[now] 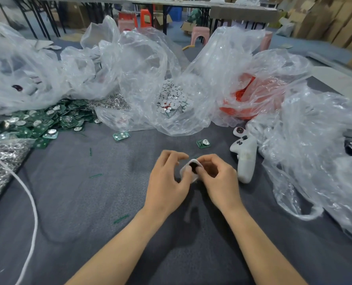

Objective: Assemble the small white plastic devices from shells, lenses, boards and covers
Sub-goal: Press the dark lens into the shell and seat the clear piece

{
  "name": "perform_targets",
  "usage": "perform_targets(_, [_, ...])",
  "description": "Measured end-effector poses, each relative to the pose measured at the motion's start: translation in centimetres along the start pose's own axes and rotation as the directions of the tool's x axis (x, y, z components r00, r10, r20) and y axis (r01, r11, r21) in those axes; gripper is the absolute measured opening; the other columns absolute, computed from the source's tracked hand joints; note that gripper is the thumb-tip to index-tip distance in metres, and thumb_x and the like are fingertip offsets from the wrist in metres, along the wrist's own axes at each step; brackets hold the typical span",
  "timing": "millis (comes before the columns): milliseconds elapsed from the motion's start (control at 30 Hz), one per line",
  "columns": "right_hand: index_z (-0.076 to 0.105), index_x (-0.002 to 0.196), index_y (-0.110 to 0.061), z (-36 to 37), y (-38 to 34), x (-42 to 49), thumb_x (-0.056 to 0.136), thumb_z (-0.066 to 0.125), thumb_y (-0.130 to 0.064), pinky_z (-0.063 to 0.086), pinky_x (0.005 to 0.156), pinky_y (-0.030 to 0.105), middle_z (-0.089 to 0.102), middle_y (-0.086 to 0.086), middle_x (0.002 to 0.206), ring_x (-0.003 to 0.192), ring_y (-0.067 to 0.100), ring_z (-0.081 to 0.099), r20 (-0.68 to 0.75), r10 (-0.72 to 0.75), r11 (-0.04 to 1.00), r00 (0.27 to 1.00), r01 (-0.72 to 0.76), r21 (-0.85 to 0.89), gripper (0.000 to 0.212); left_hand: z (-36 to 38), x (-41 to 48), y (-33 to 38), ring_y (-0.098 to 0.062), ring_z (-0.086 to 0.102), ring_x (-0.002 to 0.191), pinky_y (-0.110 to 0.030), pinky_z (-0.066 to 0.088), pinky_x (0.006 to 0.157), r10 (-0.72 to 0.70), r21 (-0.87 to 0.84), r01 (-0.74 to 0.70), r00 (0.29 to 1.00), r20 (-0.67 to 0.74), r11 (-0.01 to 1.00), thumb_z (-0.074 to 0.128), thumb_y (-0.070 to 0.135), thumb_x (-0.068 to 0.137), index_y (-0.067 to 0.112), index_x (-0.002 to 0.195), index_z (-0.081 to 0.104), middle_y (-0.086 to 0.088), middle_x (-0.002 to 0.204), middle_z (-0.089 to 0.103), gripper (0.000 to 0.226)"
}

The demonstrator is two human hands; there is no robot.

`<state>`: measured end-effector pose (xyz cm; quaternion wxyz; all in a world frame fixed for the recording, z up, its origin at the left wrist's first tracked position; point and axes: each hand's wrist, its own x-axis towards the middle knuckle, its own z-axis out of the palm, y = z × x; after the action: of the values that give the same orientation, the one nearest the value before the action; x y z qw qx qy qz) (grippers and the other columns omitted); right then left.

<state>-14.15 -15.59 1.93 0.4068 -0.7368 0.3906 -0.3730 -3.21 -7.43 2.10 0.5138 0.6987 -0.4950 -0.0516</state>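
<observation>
In the head view we see both hands meet over the grey table (88, 202), near its middle. The left hand (166, 179) holds a small white shell (188, 173), its thumb against the lower edge. The right hand (219, 178) pinches the upper edge of the same shell with curled fingers. A dark round part sits in the shell. Behind the hands one green board (202, 143) lies alone. A heap of green boards (43, 122) lies at the left, and white discs (174, 97) fill a clear bag. A white device (245, 159) lies near the right hand.
</observation>
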Motion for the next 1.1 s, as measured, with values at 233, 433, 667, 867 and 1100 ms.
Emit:
perform_targets(233, [0.066,0.100,-0.017,0.7,1.0,0.4,0.084,0.069,-0.009,0.047,0.073,0.023,0.056,-0.005,0.103,0.075,0.007,0.054,-0.008,-0.094,0.975,0.996,0.090,-0.202,0.018,0.6,15.4,1.3,-0.023,0.059,0.097,-0.021,0.042,0.082,0.001,0.172,-0.006,1.000,0.027,0.985,0.044,-0.010,0.083,0.004,0.105,0.066,-0.011,0.105,0.064,0.034])
perform_targets(433, [0.063,0.089,-0.016,0.7,1.2,0.2,0.085,0.064,-0.008,0.042,0.072,0.013,0.052,-0.012,0.096,0.082,0.003,0.053,0.046,-0.203,0.952,0.978,0.208,-0.225,0.009,2.5,21.7,-4.3,-0.031,0.059,0.111,-0.037,0.050,0.093,-0.250,0.730,-0.117,0.893,0.374,0.673,0.043,-0.006,0.093,0.006,0.126,0.058,-0.016,0.125,0.059,0.038])
perform_targets(667, [0.065,0.083,-0.011,0.9,1.4,0.5,0.086,0.063,-0.006,0.042,0.074,0.017,0.055,-0.007,0.090,0.078,0.005,0.051,0.057,-0.182,0.954,0.982,0.190,-0.234,0.006,2.2,21.5,-7.0,-0.034,0.061,0.105,-0.038,0.049,0.086,-0.190,0.780,-0.185,0.913,0.362,0.598,0.051,0.006,0.094,0.003,0.112,0.064,-0.016,0.116,0.061,0.023])
perform_targets(867, [0.065,0.081,-0.009,0.7,1.1,0.4,0.087,0.062,-0.006,0.043,0.076,0.020,0.056,-0.005,0.088,0.079,0.008,0.051,0.068,-0.171,0.950,0.983,0.182,-0.252,0.007,2.1,21.7,-7.1,-0.033,0.052,0.113,-0.041,0.046,0.094,-0.199,0.777,-0.185,0.907,0.370,0.602,0.056,0.011,0.093,0.002,0.111,0.063,-0.014,0.124,0.051,0.021])
perform_targets(1100, [0.064,0.078,-0.008,0.7,1.1,0.4,0.084,0.059,0.000,0.037,0.072,0.014,0.056,-0.005,0.085,0.077,0.009,0.051,0.073,-0.151,0.950,0.986,0.165,-0.266,0.011,2.2,20.9,-6.8,-0.030,0.059,0.106,-0.035,0.049,0.090,-0.194,0.786,-0.207,0.903,0.382,0.583,0.051,0.007,0.096,0.002,0.109,0.064,-0.014,0.115,0.060,0.020])
